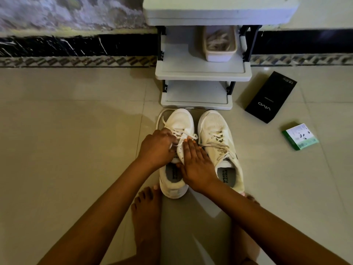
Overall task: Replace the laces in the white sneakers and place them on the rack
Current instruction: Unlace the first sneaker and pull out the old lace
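Two white sneakers stand side by side on the tiled floor, toes toward the rack. On the left sneaker (178,121) my left hand (156,148) pinches its white lace (162,119), which loops out to the left of the toe. My right hand (196,165) lies flat with fingers extended over the left sneaker's tongue, pressing it down. The right sneaker (219,138) stays laced and untouched. The grey rack (202,73) stands just beyond the toes, its lowest shelf bare.
A white tub (219,54) with pale laces in it sits on the rack's middle shelf. A black phone box (271,96) and a small green-and-white packet (299,136) lie on the floor to the right. My bare feet (145,213) flank the sneakers' heels.
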Motion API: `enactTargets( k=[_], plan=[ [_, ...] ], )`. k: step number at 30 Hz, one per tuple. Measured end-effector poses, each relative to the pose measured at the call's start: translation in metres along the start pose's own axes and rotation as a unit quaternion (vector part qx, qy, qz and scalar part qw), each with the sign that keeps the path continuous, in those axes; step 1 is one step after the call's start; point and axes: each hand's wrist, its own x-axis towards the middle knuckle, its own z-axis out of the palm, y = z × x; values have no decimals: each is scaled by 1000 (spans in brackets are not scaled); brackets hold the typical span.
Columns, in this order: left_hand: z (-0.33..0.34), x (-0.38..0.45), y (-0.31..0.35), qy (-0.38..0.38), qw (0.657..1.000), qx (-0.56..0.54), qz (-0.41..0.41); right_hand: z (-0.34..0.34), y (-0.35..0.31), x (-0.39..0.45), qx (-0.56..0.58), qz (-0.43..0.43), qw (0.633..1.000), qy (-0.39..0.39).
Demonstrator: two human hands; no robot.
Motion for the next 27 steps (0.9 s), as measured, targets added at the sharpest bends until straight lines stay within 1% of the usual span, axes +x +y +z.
enactTargets(
  k=[2,3,4,6,7,8,10,11,12,14,15,18,21,22,23,24,25,26,27],
  plan=[
    [5,-4,5,25,997,69,20,0,0,0,-2,-2,1000,-8],
    [8,-6,7,53,996,71,30,0,0,0,-1,-3,1000,-8],
    [10,-6,7,75,996,45,32,1,0,1,1,-4,1000,-7],
    [13,-5,5,95,993,-67,9,0,0,0,-1,-5,1000,-5],
    [12,-4,4,90,987,-130,-12,-1,0,0,-3,-4,1000,-4],
    [11,-3,3,83,975,-201,-37,-2,-1,-1,-4,-3,1000,-6],
    [9,-5,7,70,937,-331,-90,-4,-1,0,-7,1,1000,-22],
    [9,-7,10,57,930,-349,-96,-5,-1,0,-8,3,1000,-28],
    [11,-9,12,45,942,-323,-85,-5,-2,0,-9,4,999,-31],
    [15,-11,14,34,975,-213,-51,-6,-3,1,-10,4,999,-36],
    [13,-12,13,41,985,-159,-45,-6,-3,1,-6,3,999,-35],
    [5,-9,3,58,995,-55,-52,-5,-2,1,2,2,1000,-26],
    [5,-9,4,59,998,11,-33,-5,-2,2,1,3,999,-34],
    [7,-8,6,64,997,16,-26,-5,-2,2,0,2,999,-37],
    [9,-8,6,75,997,-11,-24,-5,-2,2,0,2,999,-39],
    [9,-7,6,85,993,-76,-29,-5,-2,1,0,3,999,-40],
    [8,-5,5,96,981,-165,-32,-5,-2,1,0,3,999,-41],
    [6,-3,4,104,959,-260,-34,-5,-2,1,-1,3,999,-43],
    [2,-2,5,107,937,-331,-35,-5,-1,1,-1,2,999,-45]
  ],
)
